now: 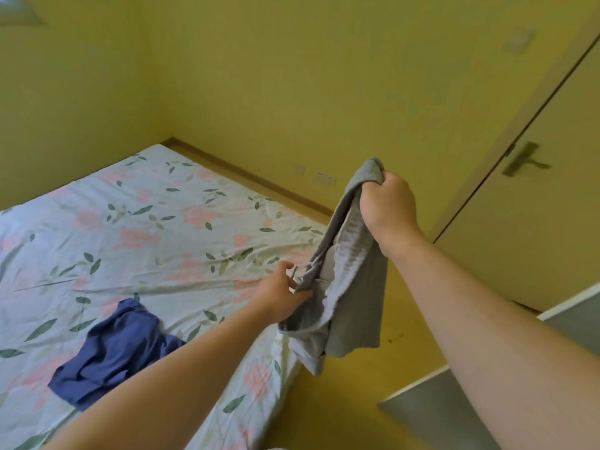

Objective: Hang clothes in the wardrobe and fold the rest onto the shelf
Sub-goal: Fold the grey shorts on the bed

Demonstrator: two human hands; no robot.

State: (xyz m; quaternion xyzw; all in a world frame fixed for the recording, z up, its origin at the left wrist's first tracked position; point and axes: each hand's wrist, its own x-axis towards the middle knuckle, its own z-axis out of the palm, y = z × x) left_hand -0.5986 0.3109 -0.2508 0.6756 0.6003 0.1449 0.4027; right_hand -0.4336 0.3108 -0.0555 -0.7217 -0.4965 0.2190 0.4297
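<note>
A grey garment (pixel 350 293), like a pair of shorts, hangs in the air over the bed's right edge. My right hand (pixel 388 207) grips its top in a fist, held high. Lower and to the left, my left hand (pixel 282 292) pinches the garment's left edge with thumb and fingers. A crumpled blue garment (pixel 110 355) lies on the bed, left of my left forearm. No wardrobe, hanger or shelf is in view.
The bed (pixel 162 228) with a floral sheet fills the left half. A yellow floor strip runs along its right side. A closed door (pixel 532 222) with a lever handle stands at the right. Grey-white panels (pixel 431 414) lie at the lower right.
</note>
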